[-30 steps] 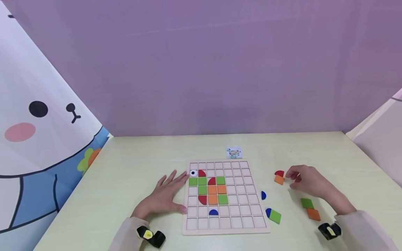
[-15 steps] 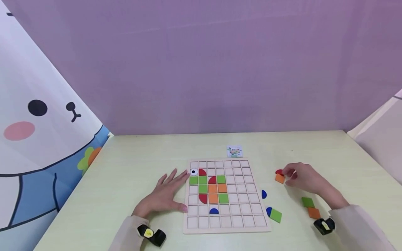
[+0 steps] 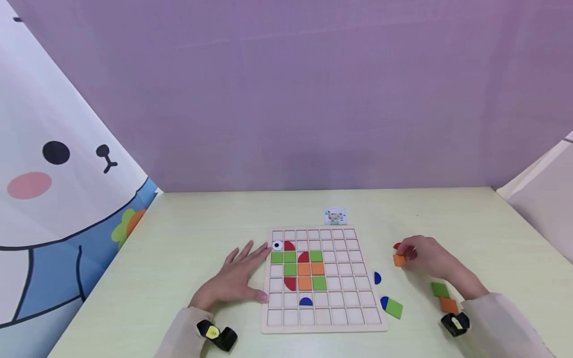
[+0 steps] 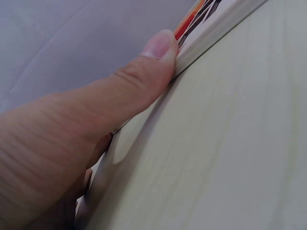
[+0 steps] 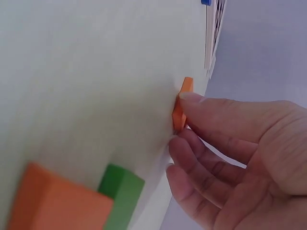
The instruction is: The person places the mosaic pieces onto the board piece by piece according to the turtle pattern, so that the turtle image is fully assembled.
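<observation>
Two hands of mine were over the table [image 3: 215, 214], one on either side of a pale gridded board [image 3: 324, 329]. My left hand [image 3: 233, 278] lay open with its fingers spread, the thumb touching the board's left edge. My right hand [image 3: 427, 256] was well to the right of the board, fingers bent, the thumb touching an orange square [image 3: 398, 260]; I could not tell whether it was pinched. A red piece [image 3: 397, 245], partly covered by my fingers, sat just beyond that square on the far side.

Nearer me, a loose green tile [image 3: 440, 290] touched a second orange tile [image 3: 448, 305]. Just right of the board lay a blue half-circle [image 3: 378, 278], and nearer still another blue piece [image 3: 384, 302] touched a green block [image 3: 394, 308]. On the board's left part, an eye piece [image 3: 277, 245] sat among red, green and orange pieces, with a blue one nearer me. A small picture card [image 3: 335, 216] lay just past the board's far edge.
</observation>
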A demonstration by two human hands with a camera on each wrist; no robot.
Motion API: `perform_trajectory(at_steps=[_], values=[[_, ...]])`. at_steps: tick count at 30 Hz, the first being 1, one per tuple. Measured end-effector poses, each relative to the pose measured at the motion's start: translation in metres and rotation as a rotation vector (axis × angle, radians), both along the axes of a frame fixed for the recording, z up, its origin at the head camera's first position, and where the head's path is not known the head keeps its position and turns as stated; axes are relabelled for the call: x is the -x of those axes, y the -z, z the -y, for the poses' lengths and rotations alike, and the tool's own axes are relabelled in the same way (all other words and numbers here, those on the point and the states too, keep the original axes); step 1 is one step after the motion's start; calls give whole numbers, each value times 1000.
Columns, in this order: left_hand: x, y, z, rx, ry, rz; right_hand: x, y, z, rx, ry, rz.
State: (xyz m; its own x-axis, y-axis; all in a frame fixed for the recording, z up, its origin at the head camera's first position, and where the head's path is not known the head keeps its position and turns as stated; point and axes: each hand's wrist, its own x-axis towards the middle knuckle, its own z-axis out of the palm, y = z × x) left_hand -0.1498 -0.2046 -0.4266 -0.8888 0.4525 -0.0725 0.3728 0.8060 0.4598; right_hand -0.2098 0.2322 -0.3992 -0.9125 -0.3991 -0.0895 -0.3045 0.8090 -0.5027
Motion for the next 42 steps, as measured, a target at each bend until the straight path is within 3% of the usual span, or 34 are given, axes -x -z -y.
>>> perform_trajectory(at_steps=[16, 35, 42], values=[[-2, -2, 0, -14, 0, 11, -8, 0, 17, 37, 26, 33], [-3, -3, 0, -19, -39, 45, -10, -9, 32, 144, -81, 7], [-3, -3, 0, -20, -23, 29, -12, -14, 41, 181, -105, -17]])
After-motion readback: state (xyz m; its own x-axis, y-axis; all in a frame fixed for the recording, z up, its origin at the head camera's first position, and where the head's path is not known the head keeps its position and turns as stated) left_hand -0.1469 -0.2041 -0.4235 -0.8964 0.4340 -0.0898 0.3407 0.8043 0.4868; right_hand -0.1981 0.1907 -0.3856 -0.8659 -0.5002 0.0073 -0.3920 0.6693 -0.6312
